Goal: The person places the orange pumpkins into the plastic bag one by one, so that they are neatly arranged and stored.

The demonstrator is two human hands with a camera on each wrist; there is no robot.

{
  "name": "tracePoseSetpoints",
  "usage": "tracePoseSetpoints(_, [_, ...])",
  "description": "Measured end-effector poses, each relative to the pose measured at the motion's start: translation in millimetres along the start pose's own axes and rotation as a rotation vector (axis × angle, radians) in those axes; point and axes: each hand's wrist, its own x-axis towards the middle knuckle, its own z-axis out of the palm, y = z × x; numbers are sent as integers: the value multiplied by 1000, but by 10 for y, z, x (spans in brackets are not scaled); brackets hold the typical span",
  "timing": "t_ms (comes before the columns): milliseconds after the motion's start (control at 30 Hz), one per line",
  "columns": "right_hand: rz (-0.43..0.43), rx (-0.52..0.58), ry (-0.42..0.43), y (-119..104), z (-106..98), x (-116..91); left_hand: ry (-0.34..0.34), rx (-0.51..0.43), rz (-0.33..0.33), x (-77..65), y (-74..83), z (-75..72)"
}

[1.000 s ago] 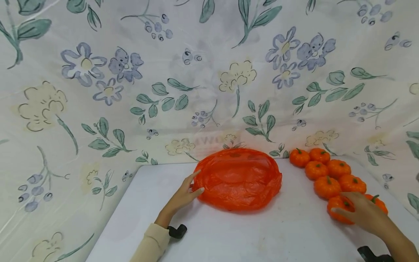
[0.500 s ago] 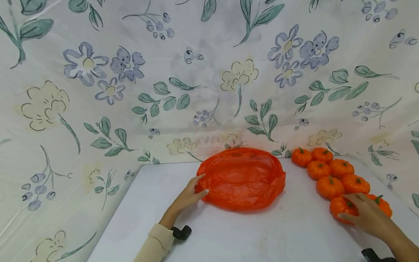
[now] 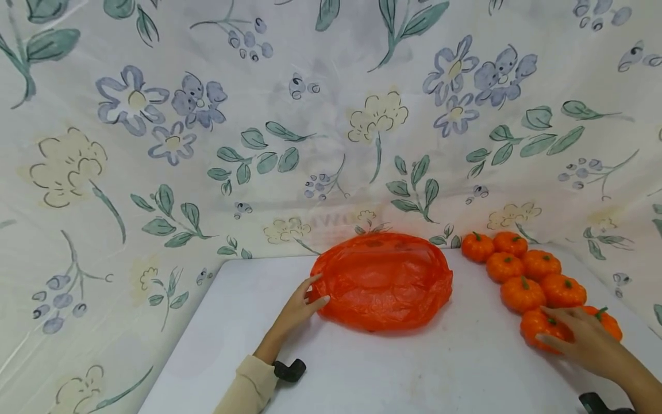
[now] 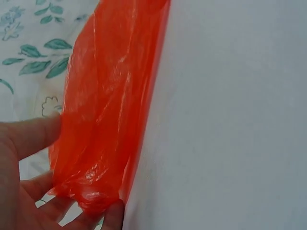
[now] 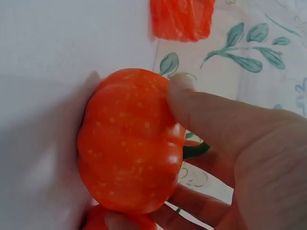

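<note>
An orange-red plastic bag (image 3: pixel 383 282), puffed up and translucent, lies at the back middle of the white table. My left hand (image 3: pixel 299 307) is at its left end, with thumb and fingers spread around that end and touching it. In the left wrist view the bag (image 4: pixel 105 105) runs away from the fingertips. At the front of a cluster on the right, my right hand (image 3: pixel 587 339) holds a small orange pumpkin (image 3: pixel 538 328). In the right wrist view the thumb lies on one side of this pumpkin (image 5: pixel 129 143) and the fingers on the other, its green stem between them.
Several more small pumpkins (image 3: pixel 522 294) stand close together up the table's right side, one (image 3: pixel 605 325) partly behind my right hand. A flower-patterned sheet (image 3: pixel 320 144) hangs behind the white table (image 3: pixel 372 374).
The head view has shifted slightly. My right hand has moved a little to the right, its thumb farther over the front pumpkin. The left hand stays at the bag's end.
</note>
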Motion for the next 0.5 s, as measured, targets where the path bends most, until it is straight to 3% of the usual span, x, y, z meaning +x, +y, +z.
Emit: tracePoseSetpoints(500, [-17, -17, 21, -33, 21, -6, 48, -178, 65, -34, -114, 43])
